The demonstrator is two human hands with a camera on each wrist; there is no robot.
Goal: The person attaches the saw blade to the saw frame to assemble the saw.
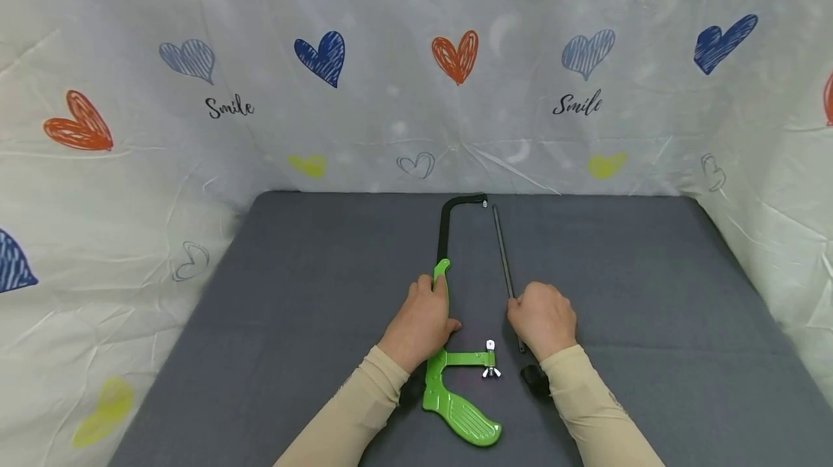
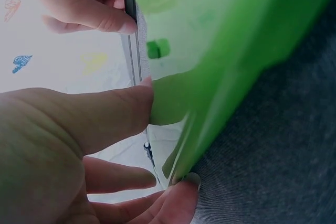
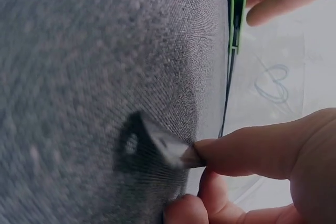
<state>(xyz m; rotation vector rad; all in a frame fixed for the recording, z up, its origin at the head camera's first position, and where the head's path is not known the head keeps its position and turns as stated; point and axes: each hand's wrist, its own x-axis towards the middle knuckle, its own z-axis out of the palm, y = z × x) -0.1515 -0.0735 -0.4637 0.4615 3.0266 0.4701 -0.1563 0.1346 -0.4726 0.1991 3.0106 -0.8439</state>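
A hacksaw frame [image 1: 465, 416] with a green handle and a black front bow lies lengthwise on the table, its open side to the right. My left hand [image 1: 419, 322] holds its green middle part, thumb on one side and fingertips at the other edge [image 2: 178, 150]. A metal wing nut [image 1: 491, 374] sits on the short green arm near the handle. To the right, a thin grey hacksaw blade [image 1: 502, 250] is apart from the frame, close over the cloth. Thumb and fingers of my right hand [image 1: 543, 319] pinch it near its close end [image 3: 163, 142], where a hole shows.
Dark grey cloth [image 1: 293, 272] covers the table. A white curtain [image 1: 377, 127] with printed hearts and words stands behind it and along both sides. Beside my right wrist is a small black object [image 1: 534, 380].
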